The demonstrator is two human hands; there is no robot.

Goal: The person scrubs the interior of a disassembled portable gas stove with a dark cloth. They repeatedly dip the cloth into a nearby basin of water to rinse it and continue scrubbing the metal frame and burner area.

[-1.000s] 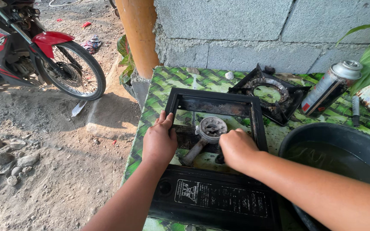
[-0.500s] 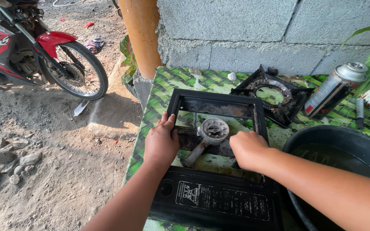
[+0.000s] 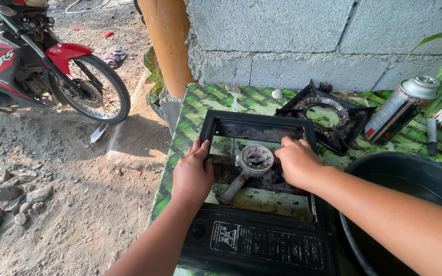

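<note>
1. Head view: a stripped-down portable gas stove [image 3: 262,204] sits on a bench [image 3: 195,117] covered in green woven-pattern sheeting, its black frame open and the round metal burner [image 3: 255,157] exposed at the centre.
2. The left hand [image 3: 193,176] lies flat on the left rail of the frame, fingers together and curled over its edge, pinching nothing.
3. The right hand [image 3: 296,161] rests loosely curled just right of the burner, fingertips down inside the frame; whether it grips anything there cannot be told.
4. The removed black pan support [image 3: 328,120] lies behind the stove, near a block wall [image 3: 303,41].
5. A gas canister [image 3: 400,110] leans to the right of the support, and a dark basin [image 3: 410,174] sits beside the stove.
6. A red motorcycle [image 3: 42,66] stands on the dirt ground at left.
</note>
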